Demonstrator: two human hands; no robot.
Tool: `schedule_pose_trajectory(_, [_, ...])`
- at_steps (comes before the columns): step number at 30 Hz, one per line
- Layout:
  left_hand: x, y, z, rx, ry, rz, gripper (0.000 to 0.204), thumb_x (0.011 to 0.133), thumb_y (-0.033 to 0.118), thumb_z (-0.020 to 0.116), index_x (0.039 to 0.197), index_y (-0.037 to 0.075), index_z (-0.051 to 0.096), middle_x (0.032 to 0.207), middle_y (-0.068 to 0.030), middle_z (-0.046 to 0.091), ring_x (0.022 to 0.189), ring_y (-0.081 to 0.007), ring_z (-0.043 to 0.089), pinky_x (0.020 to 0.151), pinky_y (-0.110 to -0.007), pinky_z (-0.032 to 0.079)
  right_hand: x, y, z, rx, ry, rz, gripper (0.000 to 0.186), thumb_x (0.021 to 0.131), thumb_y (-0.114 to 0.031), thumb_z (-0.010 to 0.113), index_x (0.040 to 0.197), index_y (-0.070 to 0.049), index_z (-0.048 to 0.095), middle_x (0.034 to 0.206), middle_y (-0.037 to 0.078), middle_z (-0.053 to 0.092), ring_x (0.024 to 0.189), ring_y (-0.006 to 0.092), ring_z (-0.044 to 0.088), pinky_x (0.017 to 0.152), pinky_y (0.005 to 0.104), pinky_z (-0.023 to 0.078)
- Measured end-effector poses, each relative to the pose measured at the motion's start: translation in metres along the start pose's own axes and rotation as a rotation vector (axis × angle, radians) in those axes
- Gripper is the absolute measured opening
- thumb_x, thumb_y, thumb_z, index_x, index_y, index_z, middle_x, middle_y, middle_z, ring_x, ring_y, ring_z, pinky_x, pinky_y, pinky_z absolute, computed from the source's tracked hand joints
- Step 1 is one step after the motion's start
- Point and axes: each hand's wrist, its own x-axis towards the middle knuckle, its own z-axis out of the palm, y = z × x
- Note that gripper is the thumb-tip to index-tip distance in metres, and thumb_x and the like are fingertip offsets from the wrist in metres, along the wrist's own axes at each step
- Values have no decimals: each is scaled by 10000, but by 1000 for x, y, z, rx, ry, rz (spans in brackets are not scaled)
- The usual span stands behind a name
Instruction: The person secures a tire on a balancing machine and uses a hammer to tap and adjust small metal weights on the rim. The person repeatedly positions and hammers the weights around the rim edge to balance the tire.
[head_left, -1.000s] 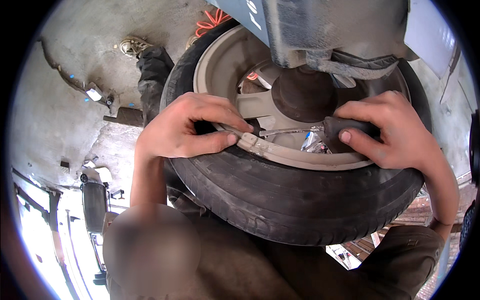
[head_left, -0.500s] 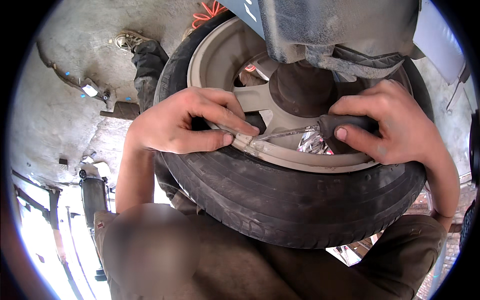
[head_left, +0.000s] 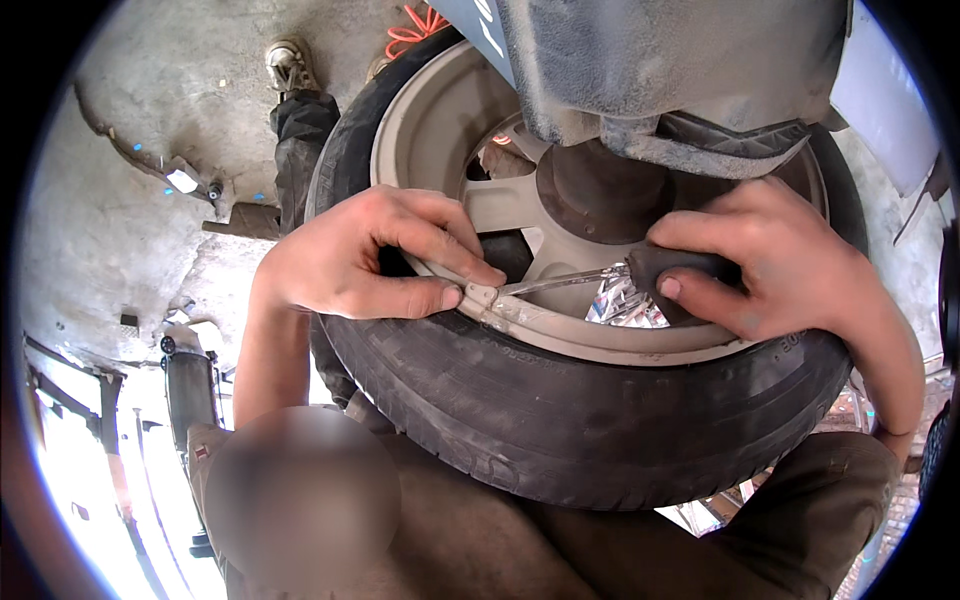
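Observation:
A wheel with a black tyre (head_left: 590, 430) and pale alloy rim (head_left: 630, 345) lies beneath me. My left hand (head_left: 365, 255) is closed over the rim's near left edge, thumb and fingertips beside a small clipped-on metal piece (head_left: 480, 295). My right hand (head_left: 760, 260) grips the dark handle of a screwdriver (head_left: 560, 280), whose thin shaft reaches left to that piece, its tip touching or very near it. The dark hub (head_left: 600, 190) sits at the wheel's middle, above the tool.
Dark, dusty machinery (head_left: 670, 60) overhangs the wheel. Orange coiled hose (head_left: 410, 30) lies behind it. At left are a leg with a shoe (head_left: 290, 70), scraps on the concrete floor (head_left: 130, 230) and a black cylindrical object (head_left: 190, 400).
The screwdriver tip has moved left and slightly nearer me along the rim, to the metal piece. Both hands have shifted slightly left in the view, still gripping.

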Motion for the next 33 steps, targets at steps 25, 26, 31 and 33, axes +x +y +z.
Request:
schedule_pose_trajectory(25, [10,4,-4,-98,2,-104,304,881,70,765,1172,-16,783,1024,-129,760,1022,-272,690,891,-380,535,23,31,28,498,-419,159,562,1044,-608,577,1073,-77,760,720,148,659,690,270,658,689,431,521])
schedule_pose_trajectory(26, [15,5,-2,-103,4,-103,310,911,86,739,1200,-23,767,1025,-132,758,1028,-284,687,897,-390,534,22,30,29,490,-415,190,562,1045,-610,574,1070,-80,759,721,145,660,696,271,661,695,429,524])
schedule_pose_trajectory(31, [91,32,25,84,-267,-388,398,1126,314,493,1150,-52,647,984,-202,695,987,-325,672,864,-430,509,20,25,23,430,-378,216,408,1031,-472,675,1020,-65,691,700,165,618,622,249,609,648,386,503])
schedule_pose_trajectory(33, [102,41,30,174,-367,-470,418,1140,355,470,1095,-36,611,923,-195,655,934,-320,655,840,-427,497,17,19,20,287,-297,173,422,1029,-490,671,1012,-69,687,707,165,624,623,258,612,650,387,508])
